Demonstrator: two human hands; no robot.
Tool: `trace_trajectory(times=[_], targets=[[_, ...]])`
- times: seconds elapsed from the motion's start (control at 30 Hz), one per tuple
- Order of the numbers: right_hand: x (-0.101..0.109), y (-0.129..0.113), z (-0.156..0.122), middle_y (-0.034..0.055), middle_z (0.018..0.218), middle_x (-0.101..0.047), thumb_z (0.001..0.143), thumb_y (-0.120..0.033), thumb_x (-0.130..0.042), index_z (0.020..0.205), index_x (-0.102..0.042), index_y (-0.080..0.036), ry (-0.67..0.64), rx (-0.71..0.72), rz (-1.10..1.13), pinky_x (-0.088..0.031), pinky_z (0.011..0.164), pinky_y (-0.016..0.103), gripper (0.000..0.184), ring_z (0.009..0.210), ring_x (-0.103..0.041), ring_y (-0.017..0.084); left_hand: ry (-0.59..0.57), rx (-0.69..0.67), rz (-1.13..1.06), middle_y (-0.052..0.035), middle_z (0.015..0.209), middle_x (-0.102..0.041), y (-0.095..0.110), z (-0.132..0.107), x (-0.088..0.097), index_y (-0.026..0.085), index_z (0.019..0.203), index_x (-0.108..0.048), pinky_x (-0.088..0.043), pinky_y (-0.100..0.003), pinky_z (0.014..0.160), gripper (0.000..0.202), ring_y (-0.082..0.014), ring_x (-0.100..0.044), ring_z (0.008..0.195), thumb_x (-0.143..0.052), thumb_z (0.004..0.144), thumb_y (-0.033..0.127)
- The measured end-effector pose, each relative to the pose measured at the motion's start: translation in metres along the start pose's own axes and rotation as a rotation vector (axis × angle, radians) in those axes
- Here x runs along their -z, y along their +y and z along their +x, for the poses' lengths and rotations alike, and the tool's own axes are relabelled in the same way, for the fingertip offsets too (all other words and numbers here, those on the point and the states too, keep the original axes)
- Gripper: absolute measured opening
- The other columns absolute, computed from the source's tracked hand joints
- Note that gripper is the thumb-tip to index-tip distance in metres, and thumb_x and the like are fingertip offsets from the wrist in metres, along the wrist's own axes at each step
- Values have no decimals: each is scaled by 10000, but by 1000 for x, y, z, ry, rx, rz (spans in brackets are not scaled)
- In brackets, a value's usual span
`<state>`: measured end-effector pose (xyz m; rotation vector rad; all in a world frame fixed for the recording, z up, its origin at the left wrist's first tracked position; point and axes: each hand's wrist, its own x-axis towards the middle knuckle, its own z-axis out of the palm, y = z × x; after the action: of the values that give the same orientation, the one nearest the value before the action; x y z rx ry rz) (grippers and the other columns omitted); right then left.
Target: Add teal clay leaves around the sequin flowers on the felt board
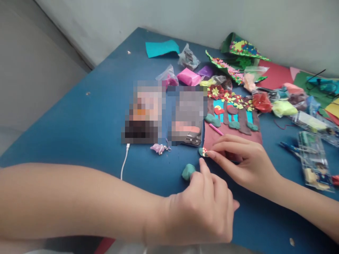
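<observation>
My right hand (245, 160) rests on the lower edge of a dark red clay picture board (233, 135), its fingertips pinched on a small teal clay piece with coloured dots (203, 151) at the board's left corner. My left hand (209, 208) is curled beside it, index finger pointing up toward that piece, and touches a teal lump of clay (188, 171) on the blue table (92, 120). The board carries brown trunks, teal blobs, red and yellow flowers and a pink stick (215, 129).
Two phones (164, 116) lie left of the board, with a white cable (124, 164) and a purple charm (159, 148). Bags of coloured clay (189, 76), coloured paper (161, 48), decorated green pieces (238, 49) and clear plastic boxes (314, 158) crowd the back and right.
</observation>
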<state>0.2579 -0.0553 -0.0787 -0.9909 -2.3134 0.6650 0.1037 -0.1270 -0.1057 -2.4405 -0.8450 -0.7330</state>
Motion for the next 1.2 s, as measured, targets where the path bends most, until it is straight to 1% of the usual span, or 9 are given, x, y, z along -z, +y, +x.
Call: trace_trajectory(times=[0.1, 0.27, 0.5, 0.63, 0.73, 0.83, 0.93, 1.03, 1.2], targets=[[-3, 0, 1, 16, 708, -605, 884, -105, -569, 788, -640, -157, -29, -4, -8, -455, 478, 158, 131, 595, -553, 72, -10, -3, -14, -99, 681, -700, 1, -1, -1, 64, 774, -685, -540, -331, 476, 330, -343, -727, 751, -548, 889, 341], [-7, 0, -1, 27, 763, -613, 885, -100, -560, 846, -630, -167, -38, 19, -49, -508, 566, 190, 105, 667, -578, 92, -27, 2, 1, -102, 689, -704, 1, 0, 0, 66, 777, -685, -554, -339, 515, 353, -340, -727, 763, -554, 892, 372], [-10, -1, -4, 41, 803, -612, 895, -119, -559, 835, -610, -176, -33, 33, -114, -513, 588, 219, 97, 691, -583, 106, -50, -23, -27, -142, 757, -728, -5, 1, -1, 30, 834, -704, -507, -312, 479, 368, -340, -727, 761, -558, 897, 361], [-6, -1, -2, 28, 771, -574, 888, -139, -557, 855, -597, -183, -47, 5, -100, -490, 533, 224, 68, 642, -560, 109, -71, -22, -32, -142, 745, -720, -6, 2, -1, 26, 847, -696, -504, -316, 490, 364, -341, -727, 764, -540, 907, 349], [1, 1, 0, 15, 734, -542, 896, -148, -527, 893, -586, -183, -87, 11, -60, -456, 484, 231, 69, 594, -527, 110, -71, -12, -38, -108, 687, -693, -6, 2, -1, 63, 765, -673, -497, -311, 482, 336, -325, -727, 735, -530, 911, 329], [7, 5, 2, 37, 793, -563, 898, -130, -527, 967, -610, -186, -107, 60, -35, -486, 520, 239, 122, 649, -556, 122, -77, -18, -42, -95, 669, -678, -5, 3, -1, 80, 723, -655, -486, -309, 465, 334, -323, -725, 718, -543, 902, 338], [9, 10, 2, 55, 857, -599, 904, -116, -535, 1020, -634, -209, -137, 122, -12, -519, 571, 249, 179, 726, -596, 135, -72, -21, -45, -114, 690, -694, -5, 3, -1, 61, 752, -673, -495, -316, 473, 338, -334, -725, 737, -543, 898, 337], [8, 13, 2, 57, 887, -626, 903, -116, -551, 1015, -640, -228, -141, 147, -3, -533, 589, 262, 182, 747, -619, 144, -70, -7, -47, -129, 702, -704, -4, 3, -2, 37, 795, -695, -497, -324, 478, 349, -338, -724, 740, -541, 895, 335], [7, 13, 1, 52, 860, -621, 884, -101, -569, 944, -634, -199, -125, 146, -25, -538, 609, 238, 131, 743, -612, 130, -57, -40, -41, -113, 681, -695, -5, 2, -3, 46, 797, -704, -501, -332, 478, 361, -342, -723, 733, -552, 890, 361]])
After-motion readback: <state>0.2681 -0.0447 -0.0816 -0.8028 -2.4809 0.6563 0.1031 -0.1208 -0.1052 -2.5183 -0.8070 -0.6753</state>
